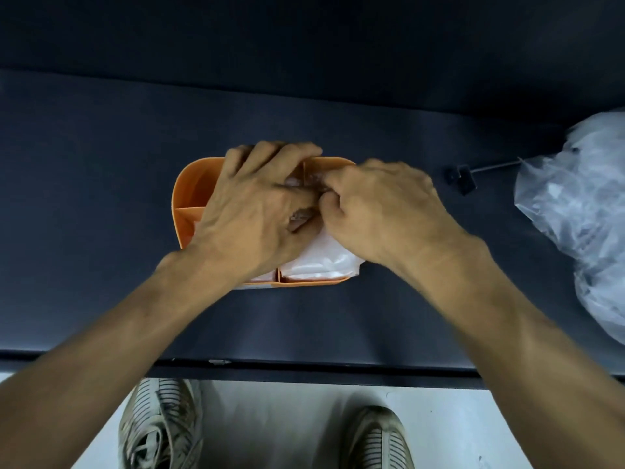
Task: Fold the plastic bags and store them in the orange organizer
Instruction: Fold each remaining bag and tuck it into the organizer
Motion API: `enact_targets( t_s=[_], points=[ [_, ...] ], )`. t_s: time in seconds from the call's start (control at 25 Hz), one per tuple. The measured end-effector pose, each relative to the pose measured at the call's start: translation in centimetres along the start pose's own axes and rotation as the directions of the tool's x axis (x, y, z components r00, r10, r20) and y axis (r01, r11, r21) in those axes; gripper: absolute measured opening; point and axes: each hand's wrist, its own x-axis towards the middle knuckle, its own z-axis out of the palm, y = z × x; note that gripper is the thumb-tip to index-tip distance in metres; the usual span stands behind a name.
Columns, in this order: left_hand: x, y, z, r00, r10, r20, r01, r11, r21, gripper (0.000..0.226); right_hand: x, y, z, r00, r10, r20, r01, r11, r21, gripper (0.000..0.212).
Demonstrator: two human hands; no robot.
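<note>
While both hands, left (257,211) and right (382,211), pinch a folded bag (301,216), it sits over the orange organizer (189,187).

A dark worktop (101,198) spans the view, with a darker raised surface beyond its far edge. Toward its right side lies a small black clip-like piece (460,177) on a thin metal rod (493,166). Below the worktop's near edge, two pale striped sneakers (162,424) stand on a light floor (277,428).
</note>
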Motion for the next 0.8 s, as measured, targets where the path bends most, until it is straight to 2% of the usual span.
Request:
enact_targets(
  t_s=[0.04,0.08,0.16,0.2,0.24,0.36,0.44,0.52,0.56,0.72,0.8],
  points=[
    [-0.1,0.0,0.0,1.000,0.004,-0.003,-0.004,1.000,0.006,0.023,-0.1,0.3,0.0,0.998,-0.007,0.058,0.004,0.999,0.049,0.036],
    [-0.1,0.0,0.1,1.000,0.006,-0.010,-0.006,1.000,0.012,0.022,-0.3,0.5,0.0,0.998,-0.027,0.048,0.023,0.996,0.087,0.036],
    [-0.1,0.0,0.0,1.000,0.003,-0.020,-0.003,1.000,0.016,0.023,-1.3,1.0,0.9,0.980,-0.066,-0.188,0.088,0.990,0.111,0.033],
    [-0.1,0.0,0.0,1.000,0.003,-0.022,-0.003,1.000,0.016,0.024,-1.7,0.9,1.4,0.963,-0.070,-0.260,0.100,0.989,0.105,0.033],
    [-0.1,0.0,0.0,1.000,0.007,-0.023,-0.006,1.000,0.020,0.026,-1.9,0.9,1.9,0.961,-0.080,-0.264,0.108,0.990,0.093,0.034],
    [-0.2,0.0,0.0,1.000,0.017,-0.008,-0.016,0.999,0.051,0.030,-2.2,1.4,4.2,0.981,-0.125,-0.146,0.146,0.980,0.138,0.038],
    [-0.4,-0.2,-0.3,1.000,-0.021,0.009,0.020,0.996,0.090,0.035,-3.2,2.0,4.8,0.942,-0.112,-0.317,0.205,0.939,0.276,0.038],
    [-0.6,-1.4,-0.9,0.997,-0.077,0.007,0.075,0.985,0.155,0.040,-4.3,2.6,5.7,0.865,-0.044,-0.501,0.243,0.909,0.339,0.032],
    [-0.6,-2.3,-1.5,0.992,-0.123,0.004,0.121,0.976,0.182,0.042,-4.9,3.0,6.4,0.844,-0.017,-0.536,0.243,0.903,0.354,0.029],
    [-1.3,-6.5,-3.7,0.913,-0.407,-0.019,0.397,0.878,0.267,0.054,-6.1,4.7,9.0,0.850,0.050,-0.525,0.173,0.914,0.366,0.022],
    [-1.7,-6.7,-4.0,0.889,-0.453,-0.069,0.456,0.857,0.239,0.057,-6.5,5.4,10.3,0.860,0.070,-0.506,0.151,0.911,0.383,0.021]
  ],
)
